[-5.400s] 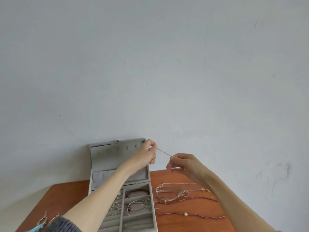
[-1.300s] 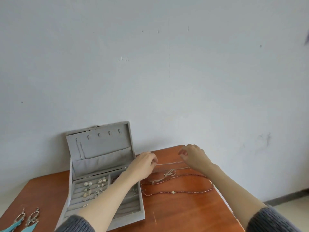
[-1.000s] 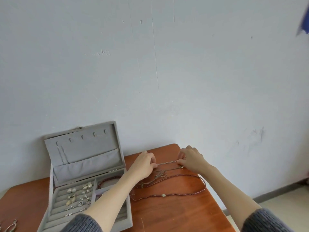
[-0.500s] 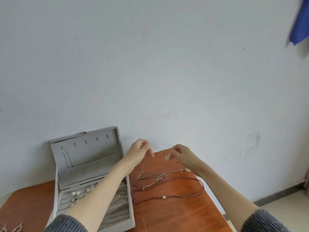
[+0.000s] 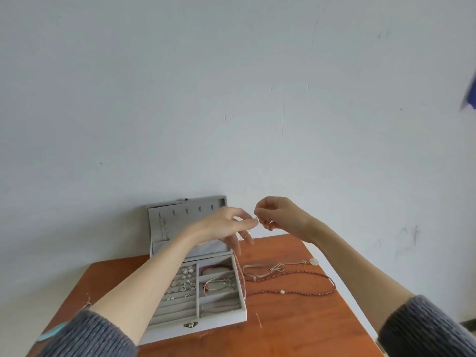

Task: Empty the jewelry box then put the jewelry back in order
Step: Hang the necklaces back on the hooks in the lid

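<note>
A grey jewelry box (image 5: 180, 323) stands open on the wooden table (image 5: 296, 328), its lid upright against the wall. Earrings fill its left rows and bracelets lie in its right compartments. My left hand (image 5: 226, 225) and my right hand (image 5: 280, 215) are raised above the box's right side, fingertips nearly meeting. Both pinch a thin chain necklace (image 5: 242, 266), which hangs down from them along the box's right edge. On the table to the right lie a dark red bead necklace (image 5: 304, 292) and a pale cord necklace (image 5: 273, 269) with a round pendant.
A thin chain hangs from a hook inside the lid (image 5: 164, 228). Dangling earrings (image 5: 87, 304) lie at the table's left edge, partly behind my left sleeve. A plain wall stands right behind the table. Something blue (image 5: 470, 99) shows at the right border.
Both hands have lifted the thin chain off the table and drawn closer together, higher above the box's right side. The camera has shifted, so the box sits nearer the middle of the view.
</note>
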